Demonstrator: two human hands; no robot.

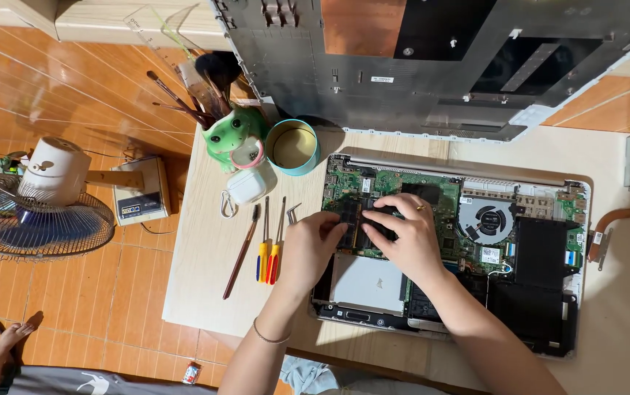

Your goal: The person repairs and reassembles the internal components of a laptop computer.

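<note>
An opened laptop (pixel 541 292) lies flat on a pale wooden table (pixel 205 249), its green circuit board (pixel 344 183), round fan (pixel 487 222) and black battery (pixel 538 252) exposed. The removed bottom cover (pixel 373 80) stands tilted at the far edge of the table, behind the laptop.

The left hand (pixel 309 245) rests on the left part of the board, fingers curled down, with the fingertips touching the left end of a dark memory module (pixel 355 223). The right hand (pixel 406 230), with a ring on one finger, lies over the right side of the same module, fingers spread and pressing downward. Neither hand is closed around the module; both bear on it from above. The module sits in the board near the laptop's left half, just above a silver drive (pixel 367 281).

To the left of the laptop lie a brush (pixel 242 252), two screwdrivers (pixel 269 252) with yellow and red handles, and a pair of tweezers (pixel 292 213). Behind them stand a green frog-shaped holder (pixel 231 132) filled with brushes, a teal tin (pixel 293 146) and a white earbud case (pixel 249 183). A fan on a stand (pixel 37 212) is on the tiled floor to the left. A copper heat pipe (pixel 625 216) lies to the right of the laptop.
</note>
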